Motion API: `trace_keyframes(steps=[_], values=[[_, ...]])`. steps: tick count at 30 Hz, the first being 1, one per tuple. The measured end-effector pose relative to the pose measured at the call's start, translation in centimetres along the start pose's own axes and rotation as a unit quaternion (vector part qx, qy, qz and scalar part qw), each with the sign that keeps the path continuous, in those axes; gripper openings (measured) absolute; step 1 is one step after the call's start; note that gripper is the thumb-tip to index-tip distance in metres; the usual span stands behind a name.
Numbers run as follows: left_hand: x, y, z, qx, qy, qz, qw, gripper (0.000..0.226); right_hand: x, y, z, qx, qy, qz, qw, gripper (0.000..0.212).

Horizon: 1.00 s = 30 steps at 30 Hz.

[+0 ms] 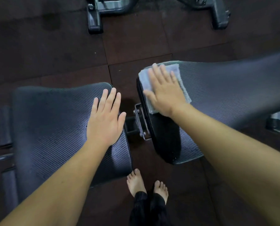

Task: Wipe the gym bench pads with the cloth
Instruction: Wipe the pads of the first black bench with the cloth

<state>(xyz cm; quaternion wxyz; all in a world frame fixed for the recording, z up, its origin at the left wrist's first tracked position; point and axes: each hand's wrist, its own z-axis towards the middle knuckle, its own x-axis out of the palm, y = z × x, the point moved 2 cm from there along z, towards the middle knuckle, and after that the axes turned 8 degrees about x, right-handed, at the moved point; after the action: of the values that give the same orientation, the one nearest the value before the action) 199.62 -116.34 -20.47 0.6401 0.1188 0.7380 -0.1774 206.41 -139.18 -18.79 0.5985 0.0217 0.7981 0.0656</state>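
Now the right hand [166,95] lies flat on the gray cloth [176,74], fingers [155,69] spread wide and gripping nothing. It presses the cloth onto the back pad [234,88], at the pad's end nearest the gap. The left hand [105,121] rests flat on the seat pad [54,121], just across the gap from the cloth, fingers straight and holding nothing. Two bare feet [136,183] stand on the dark floor [54,46] below the cloth.
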Motion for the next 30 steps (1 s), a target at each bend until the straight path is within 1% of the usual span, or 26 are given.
trace_keyframes(steps=[2,3,4,5,6,8,9,10,11,12,14,16,17,18,21,22,24,25,27,29,30], values=[[-0.1,0.0,-0.1,-0.001,0.001,-0.004,1.000,0.069,0.7,-0.6,-2.8,-0.082,0.015,-0.026,0.996,0.078],[-0.1,0.1,-0.1,-0.003,0.002,-0.004,1.000,0.070,0.6,-1.9,-2.9,-0.097,0.014,-0.033,0.995,0.079],[-0.1,0.1,0.0,-0.006,0.005,-0.004,1.000,0.071,0.2,-3.5,-2.2,-0.083,0.007,-0.034,0.996,0.079],[-0.1,0.1,0.0,-0.007,0.010,-0.004,1.000,0.071,-0.3,-5.1,-1.1,-0.041,-0.003,-0.031,0.999,0.079],[-0.1,0.2,0.0,-0.008,0.013,-0.006,1.000,0.070,-1.0,-6.6,0.2,0.019,-0.015,-0.026,0.999,0.079],[-0.1,0.1,-0.4,-0.022,0.014,-0.021,0.999,0.069,-1.6,-7.8,1.6,0.122,-0.023,-0.007,0.992,0.075],[-0.2,0.0,-0.7,-0.030,0.015,-0.026,0.999,0.070,-1.4,-7.1,1.4,0.143,-0.025,0.006,0.989,0.075],[-0.2,-0.2,-1.1,-0.035,0.015,-0.028,0.999,0.071,-1.0,-5.9,0.7,0.143,-0.026,0.019,0.989,0.075],[-0.2,-0.4,-1.5,-0.037,0.015,-0.027,0.999,0.071,-0.5,-4.4,-0.8,0.124,-0.021,0.024,0.992,0.077],[-0.2,-0.6,-2.0,-0.039,0.015,-0.024,0.999,0.071,0.1,-2.9,-2.7,0.088,-0.013,0.025,0.996,0.077],[-0.1,-0.9,-3.0,-0.047,0.017,-0.023,0.998,0.071,1.8,-1.2,-7.4,-0.011,0.009,0.011,1.000,0.077],[0.0,-1.2,-3.9,-0.053,0.016,-0.023,0.998,0.069,2.1,-2.4,-9.7,-0.090,0.022,-0.011,0.996,0.075],[0.0,-1.3,-4.4,-0.053,0.014,-0.020,0.998,0.068,1.8,-3.9,-9.2,-0.099,0.019,-0.022,0.995,0.074],[0.1,-1.3,-4.7,-0.051,0.012,-0.017,0.998,0.068,1.4,-5.7,-8.1,-0.078,0.010,-0.029,0.996,0.075],[0.4,-1.3,-4.9,-0.049,0.006,-0.012,0.999,0.070,-0.3,-9.9,-4.3,0.076,-0.014,-0.001,0.997,0.077],[0.5,-1.3,-4.9,-0.050,0.005,-0.011,0.999,0.069,-0.3,-9.8,-3.8,0.112,-0.014,0.005,0.994,0.075],[0.6,-1.3,-4.9,-0.052,0.002,-0.010,0.999,0.069,0.5,-7.3,-5.0,0.128,-0.017,0.017,0.991,0.075],[0.7,-1.3,-4.9,-0.052,0.001,-0.010,0.999,0.069,1.1,-5.6,-6.5,0.107,-0.010,0.018,0.994,0.075],[0.8,-1.3,-4.9,-0.054,-0.001,-0.010,0.999,0.069,2.5,-3.0,-10.0,0.013,0.003,0.000,1.000,0.075],[0.9,-1.3,-4.9,-0.055,-0.001,-0.011,0.998,0.068,3.2,-3.0,-12.2,-0.079,0.016,-0.027,0.996,0.073],[0.9,-1.3,-4.9,-0.055,-0.001,-0.011,0.998,0.068,3.0,-4.2,-12.0,-0.101,0.015,-0.033,0.994,0.073]])
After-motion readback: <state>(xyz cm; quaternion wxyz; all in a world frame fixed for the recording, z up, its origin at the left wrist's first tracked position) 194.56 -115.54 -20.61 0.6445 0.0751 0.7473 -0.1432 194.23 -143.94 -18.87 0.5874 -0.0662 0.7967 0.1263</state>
